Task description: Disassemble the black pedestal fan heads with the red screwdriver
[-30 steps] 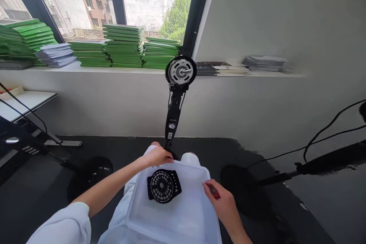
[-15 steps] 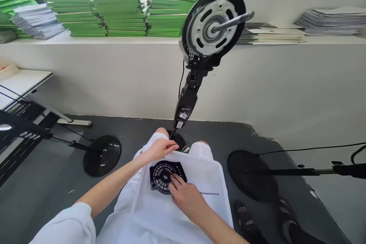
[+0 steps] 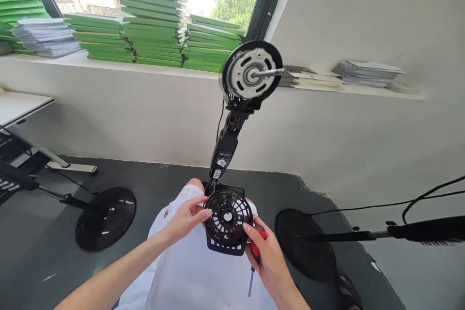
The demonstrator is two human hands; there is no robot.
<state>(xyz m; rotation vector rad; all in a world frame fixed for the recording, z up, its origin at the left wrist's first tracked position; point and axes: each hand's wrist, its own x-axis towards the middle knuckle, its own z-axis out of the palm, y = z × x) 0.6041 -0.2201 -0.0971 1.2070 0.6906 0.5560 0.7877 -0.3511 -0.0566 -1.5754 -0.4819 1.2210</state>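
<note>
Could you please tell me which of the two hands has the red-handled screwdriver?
The right hand: it grips the screwdriver, shaft pointing down, while also touching the black vented cover. The left hand holds only the cover.

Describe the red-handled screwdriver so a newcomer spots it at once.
Below the upright black stand with the silver metal disc, the left hand and right hand hold a round-grilled black plastic cover. In the right hand, beside that cover, is the screwdriver, its red handle and thin metal shaft unlike the black cover.
</note>
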